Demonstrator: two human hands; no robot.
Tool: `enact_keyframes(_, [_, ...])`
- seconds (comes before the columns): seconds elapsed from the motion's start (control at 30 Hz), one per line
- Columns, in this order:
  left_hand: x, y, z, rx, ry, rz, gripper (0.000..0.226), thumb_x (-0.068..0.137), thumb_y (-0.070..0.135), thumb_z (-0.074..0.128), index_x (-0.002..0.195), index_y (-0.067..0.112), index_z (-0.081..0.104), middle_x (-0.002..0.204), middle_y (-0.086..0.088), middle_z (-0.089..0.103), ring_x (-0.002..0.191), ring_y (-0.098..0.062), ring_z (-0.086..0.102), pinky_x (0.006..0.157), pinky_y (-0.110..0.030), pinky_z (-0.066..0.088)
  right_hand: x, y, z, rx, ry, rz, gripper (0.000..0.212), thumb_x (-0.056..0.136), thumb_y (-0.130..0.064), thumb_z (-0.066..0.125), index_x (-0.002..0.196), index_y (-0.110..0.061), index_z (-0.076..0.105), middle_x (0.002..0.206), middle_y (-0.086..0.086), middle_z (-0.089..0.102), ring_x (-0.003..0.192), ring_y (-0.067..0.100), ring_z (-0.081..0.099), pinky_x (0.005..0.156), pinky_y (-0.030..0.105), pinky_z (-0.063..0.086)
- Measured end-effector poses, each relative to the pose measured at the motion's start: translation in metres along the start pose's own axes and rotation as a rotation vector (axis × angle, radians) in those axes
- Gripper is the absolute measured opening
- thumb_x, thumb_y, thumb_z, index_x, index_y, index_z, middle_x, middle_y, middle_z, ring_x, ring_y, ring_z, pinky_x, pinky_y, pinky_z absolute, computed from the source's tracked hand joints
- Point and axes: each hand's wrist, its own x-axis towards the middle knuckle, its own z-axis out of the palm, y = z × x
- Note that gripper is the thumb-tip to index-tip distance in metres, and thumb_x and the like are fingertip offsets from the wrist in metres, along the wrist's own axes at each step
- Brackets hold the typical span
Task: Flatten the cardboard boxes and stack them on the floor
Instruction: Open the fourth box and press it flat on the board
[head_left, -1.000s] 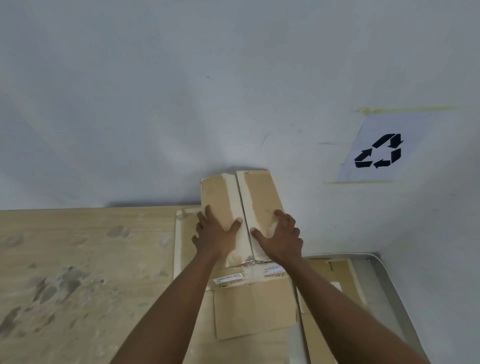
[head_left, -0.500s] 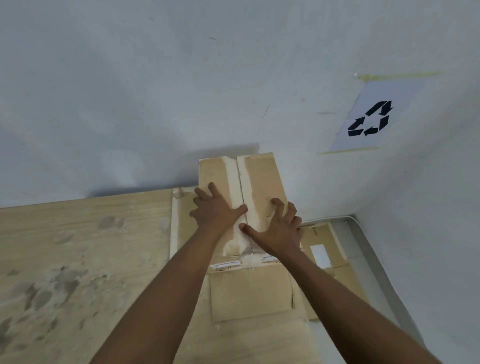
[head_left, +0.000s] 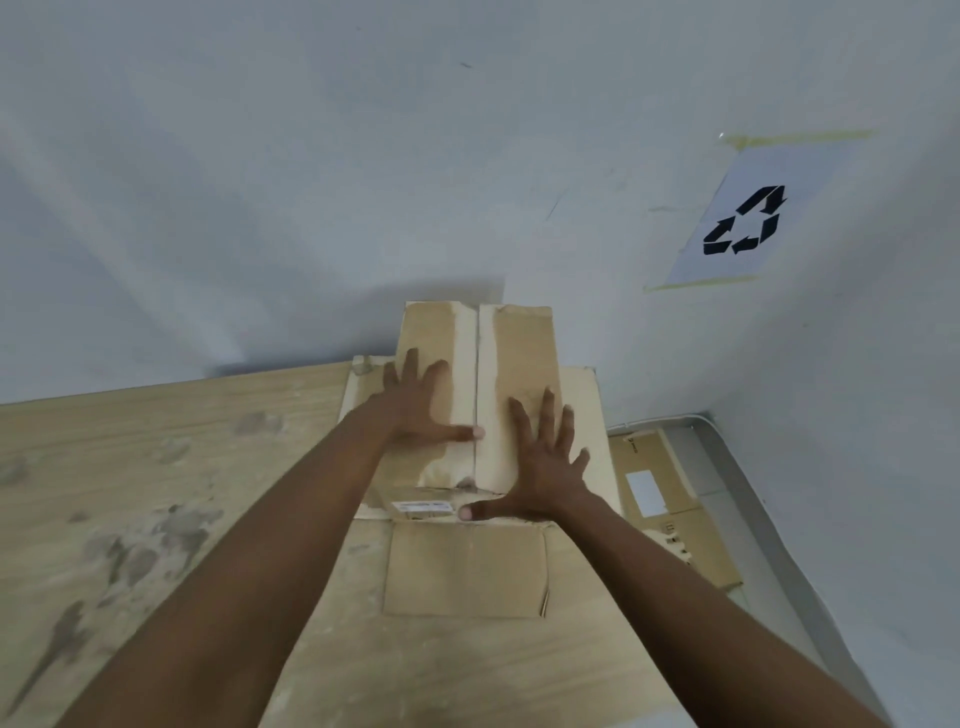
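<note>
A brown cardboard box lies on the wooden table, its two far flaps reaching up against the white wall and a near flap spread flat toward me. My left hand lies flat on the left far flap, fingers straight and spread, thumb pointing at the centre seam. My right hand presses flat on the right flap, fingers splayed, thumb stretched left over a white label. Below the table's right edge, flattened cardboard with a white label lies on the floor.
The wooden table, pale and stained, fills the left and bottom of the view. A white wall stands right behind the box. A paper recycling sign is taped to the wall at the right. A grey cable runs along the floor corner.
Both hands have flattened out: the fingers were curled on the flaps and now lie straight and spread. My right hand has slid nearer to me; the view has tilted slightly.
</note>
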Motion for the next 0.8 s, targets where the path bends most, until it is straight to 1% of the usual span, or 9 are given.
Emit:
enact_keyframes(0.07, [-0.014,-0.013,0.009,0.100,-0.047,0.159,0.142,0.049,0.093,0.065,0.157,0.035,-0.008,0.161,-0.001,-0.034,0.148,-0.031,-0.031,0.121,-0.063,0.000,0.002,0.000,0.001,-0.075,-0.016,-0.008,0.165,0.040,-0.089,0.074,0.151,-0.031,-0.033,0.147,0.001,-0.056,0.136,0.040,-0.048,0.111,0.076,-0.002])
enact_keyframes(0.13, [-0.022,-0.023,0.022,0.213,0.000,0.330,0.144,0.046,0.095,0.063,0.158,0.035,-0.005,0.161,0.001,-0.034,0.146,-0.025,-0.037,0.119,-0.061,-0.009,0.003,0.000,0.004,-0.093,0.007,-0.004,0.158,0.047,-0.088,0.072,0.153,-0.031,-0.030,0.152,0.000,-0.051,0.139,0.041,-0.045,0.112,0.076,0.002])
enact_keyframes(0.2, [-0.023,-0.031,0.034,0.342,0.156,0.511,0.131,0.055,0.095,0.056,0.159,0.031,0.008,0.167,-0.003,-0.015,0.153,-0.026,-0.020,0.119,-0.060,-0.003,0.002,0.002,0.009,-0.106,0.066,-0.015,0.147,0.055,-0.090,0.065,0.155,-0.031,-0.025,0.156,-0.002,-0.045,0.142,0.041,-0.040,0.114,0.076,0.008])
enact_keyframes(0.27, [-0.023,-0.037,0.044,0.438,0.323,0.678,0.106,0.072,0.087,0.052,0.155,0.027,0.028,0.166,-0.004,0.018,0.154,-0.028,0.013,0.119,-0.062,0.016,0.002,0.005,0.014,-0.149,0.111,-0.038,0.143,0.057,-0.094,0.057,0.156,-0.030,-0.022,0.159,-0.001,-0.041,0.143,0.042,-0.038,0.114,0.075,0.007])
enact_keyframes(0.37, [-0.028,-0.039,0.054,0.351,0.446,0.830,0.073,0.083,0.068,0.058,0.142,0.025,0.049,0.150,-0.002,0.047,0.142,-0.027,0.040,0.112,-0.053,0.036,0.001,0.007,0.020,-0.219,0.179,-0.090,0.139,0.057,-0.101,0.039,0.158,-0.026,-0.018,0.162,0.001,-0.035,0.146,0.035,-0.036,0.113,0.073,-0.001])
enact_keyframes(0.47, [-0.031,-0.038,0.056,0.290,0.460,0.838,0.064,0.088,0.062,0.057,0.139,0.024,0.051,0.145,-0.001,0.049,0.140,-0.023,0.041,0.113,-0.048,0.036,-0.004,0.010,0.027,-0.241,0.363,-0.266,0.115,0.069,-0.095,0.038,0.158,-0.025,0.016,0.169,0.002,0.000,0.155,0.025,-0.012,0.115,0.071,-0.007])
enact_keyframes(0.57, [-0.032,-0.040,0.059,0.318,0.403,0.769,0.068,0.094,0.068,0.042,0.147,0.024,0.040,0.154,0.002,0.038,0.148,-0.019,0.027,0.121,-0.046,0.023,-0.010,0.013,0.036,-0.183,0.566,-0.465,0.069,0.080,-0.071,0.060,0.131,-0.026,0.053,0.143,-0.005,0.047,0.143,0.022,0.035,0.118,0.070,0.005])
enact_keyframes(0.63, [-0.032,-0.043,0.064,0.318,0.386,0.744,0.068,0.097,0.068,0.037,0.149,0.024,0.036,0.158,0.002,0.034,0.152,-0.018,0.020,0.123,-0.048,0.017,-0.012,0.011,0.042,-0.127,0.596,-0.528,0.053,0.080,-0.061,0.067,0.119,-0.025,0.058,0.128,-0.008,0.053,0.130,0.018,0.046,0.118,0.067,0.012])
enact_keyframes(0.8, [-0.032,-0.045,0.072,0.314,0.430,0.745,0.068,0.098,0.067,0.036,0.151,0.024,0.035,0.159,0.002,0.031,0.153,-0.018,0.017,0.123,-0.049,0.015,-0.013,-0.001,0.049,-0.070,0.616,-0.485,0.036,0.085,-0.054,0.068,0.104,-0.025,0.060,0.116,-0.011,0.056,0.120,0.014,0.049,0.118,0.064,0.017])
